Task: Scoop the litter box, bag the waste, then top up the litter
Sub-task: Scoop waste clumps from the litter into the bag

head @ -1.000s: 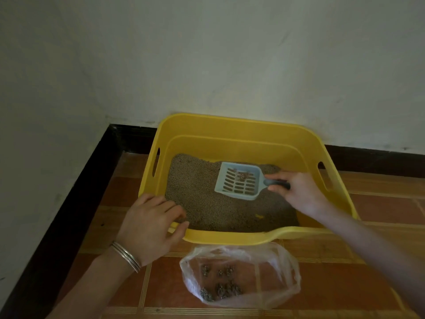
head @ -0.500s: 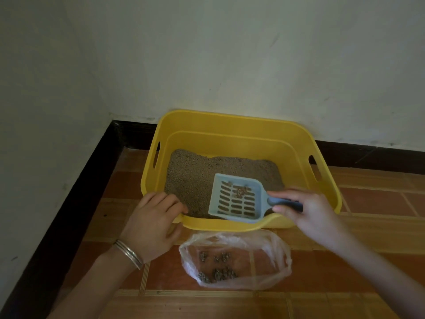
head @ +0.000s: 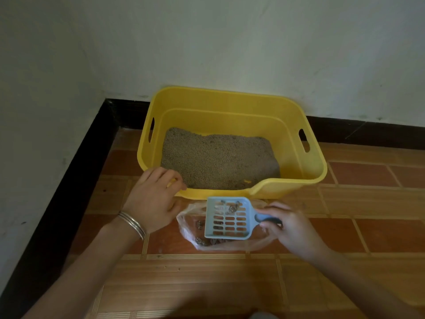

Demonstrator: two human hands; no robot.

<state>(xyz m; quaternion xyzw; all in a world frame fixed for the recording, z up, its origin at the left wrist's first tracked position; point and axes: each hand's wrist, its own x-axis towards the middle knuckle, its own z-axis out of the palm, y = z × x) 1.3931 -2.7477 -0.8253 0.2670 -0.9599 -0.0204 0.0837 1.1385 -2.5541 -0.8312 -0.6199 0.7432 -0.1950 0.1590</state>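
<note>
Bare forearms, thin silver bangles (head: 132, 223) at left wrist, no sleeves

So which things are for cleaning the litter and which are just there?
For the job: yellow plastic litter box, grey-brown litter, pale blue slotted plastic scoop, clear plastic bag, dark waste clumps.
Just there: silver wrist bangles, orange tiled floor, white wall, black skirting.

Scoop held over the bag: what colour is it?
The scoop is light blue; the head view shows it best.

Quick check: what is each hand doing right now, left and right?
Left hand: grips the front rim of the yellow litter box.
Right hand: holds the blue litter scoop by its handle, over the plastic bag.
</note>
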